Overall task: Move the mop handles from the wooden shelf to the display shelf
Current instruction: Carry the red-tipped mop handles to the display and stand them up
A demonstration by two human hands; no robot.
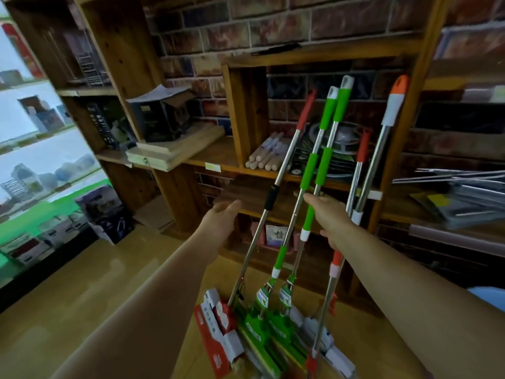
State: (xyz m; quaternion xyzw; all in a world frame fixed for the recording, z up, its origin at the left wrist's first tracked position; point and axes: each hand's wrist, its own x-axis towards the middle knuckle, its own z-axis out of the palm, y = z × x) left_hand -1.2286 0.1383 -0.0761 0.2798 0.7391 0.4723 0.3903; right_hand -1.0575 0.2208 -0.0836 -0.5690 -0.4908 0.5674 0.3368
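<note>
Nearest the camera: mop heads in red, green and grey-white packaging bunched on the tan floor at the foot of the brown wooden shelf, handles leaning back against it.

Left to right, relative to that shelf:
- Left hand: out in front of the shelf's lower board, fingers loosely spread, palm toward the handles, holding nothing. Just left of the steel handle with red top grip and black collar; not touching it.
- Two steel handles with green foam grips and grey caps: side by side in the middle, tops resting against the shelf's middle tier.
- Right hand: at the green pair, index finger extended onto or just beside the right one. Whether the thumb has closed round it I cannot tell; no firm grasp visible.
- Short steel handle with red grip, then the steel handle with white sleeve and orange tip: rightmost, against the shelf's right upright.

Step, as I read it: reach/pick-up of the first handles; nothing lifted, all five against the wooden shelf. Display shelf not clearly identifiable from here; possibly the bright racks far left.

Next move needs: close each hand round a shaft mid-length, lift so the mop head clears the neighbouring packages, and keep the long tops off the shelf boards when turning. Handles lean on each other, so pulling one may tip the rest.
</note>
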